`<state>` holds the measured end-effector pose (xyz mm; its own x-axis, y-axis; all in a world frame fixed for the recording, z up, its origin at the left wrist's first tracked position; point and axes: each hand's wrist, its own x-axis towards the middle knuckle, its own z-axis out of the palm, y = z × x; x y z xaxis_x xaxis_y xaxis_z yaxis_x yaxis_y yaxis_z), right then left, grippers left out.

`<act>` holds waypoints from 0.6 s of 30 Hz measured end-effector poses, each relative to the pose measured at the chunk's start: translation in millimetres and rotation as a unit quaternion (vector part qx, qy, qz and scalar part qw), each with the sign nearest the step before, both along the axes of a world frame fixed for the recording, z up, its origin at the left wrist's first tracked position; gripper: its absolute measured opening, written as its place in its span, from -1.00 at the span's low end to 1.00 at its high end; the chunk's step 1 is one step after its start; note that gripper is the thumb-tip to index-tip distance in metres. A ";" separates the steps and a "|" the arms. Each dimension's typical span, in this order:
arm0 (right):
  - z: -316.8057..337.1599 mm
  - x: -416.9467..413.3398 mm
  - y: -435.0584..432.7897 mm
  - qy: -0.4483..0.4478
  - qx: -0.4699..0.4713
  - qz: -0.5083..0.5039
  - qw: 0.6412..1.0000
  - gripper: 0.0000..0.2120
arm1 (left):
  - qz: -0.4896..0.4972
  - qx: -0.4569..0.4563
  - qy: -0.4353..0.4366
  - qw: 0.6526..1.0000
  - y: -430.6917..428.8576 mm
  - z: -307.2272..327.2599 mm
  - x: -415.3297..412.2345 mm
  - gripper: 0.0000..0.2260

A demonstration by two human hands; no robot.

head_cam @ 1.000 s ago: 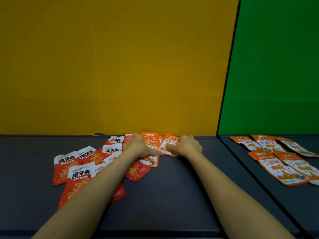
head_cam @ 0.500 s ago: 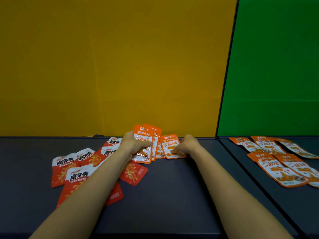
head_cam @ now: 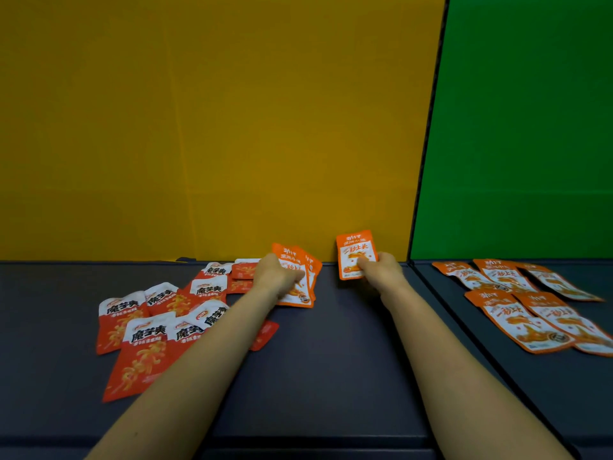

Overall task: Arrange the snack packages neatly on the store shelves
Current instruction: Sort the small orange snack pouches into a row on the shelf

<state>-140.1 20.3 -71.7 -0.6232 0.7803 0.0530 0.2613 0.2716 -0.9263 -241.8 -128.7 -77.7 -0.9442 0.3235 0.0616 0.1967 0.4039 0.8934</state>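
My left hand (head_cam: 277, 275) grips a small fan of orange snack packets (head_cam: 303, 277), held upright near the back of the dark shelf (head_cam: 331, 360). My right hand (head_cam: 378, 270) holds a single orange packet (head_cam: 356, 254) upright, lifted off the shelf in front of the yellow back wall. To the left, several red and white snack packets (head_cam: 146, 340) lie scattered and overlapping; my left forearm covers part of them. On the neighbouring shelf section to the right lie several more orange packets (head_cam: 524, 313), flat and loosely grouped.
A yellow back panel (head_cam: 215, 127) stands behind the left shelf and a green one (head_cam: 530, 127) behind the right. A dark divider line (head_cam: 428, 287) runs between the two sections. The shelf's front edge (head_cam: 315, 441) is near my elbows.
Both hands have lifted orange packets off the shelf. The left hand gathered a few into a fan; the right hand picked up one packet and moved it right and up.
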 end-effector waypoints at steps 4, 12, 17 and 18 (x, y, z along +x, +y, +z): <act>-0.6 -0.5 -5.4 0.009 0.026 -0.006 1.000 -0.71 | 0.036 -0.202 0.097 0.974 4.8 -3.2 3.3 -0.39; -0.1 0.2 -10.2 -0.024 0.074 -0.016 0.997 -0.71 | 0.026 -0.203 0.090 0.975 3.9 1.8 3.4 -0.36; 0.0 0.1 -14.6 -0.030 0.097 -0.016 0.995 -0.70 | 0.006 -0.095 -0.001 0.995 -1.6 8.3 -3.0 -0.57; 0.4 0.6 -16.1 -0.030 0.097 -0.016 0.995 -0.71 | 0.002 -0.075 -0.011 0.997 -1.8 8.3 -3.8 -0.63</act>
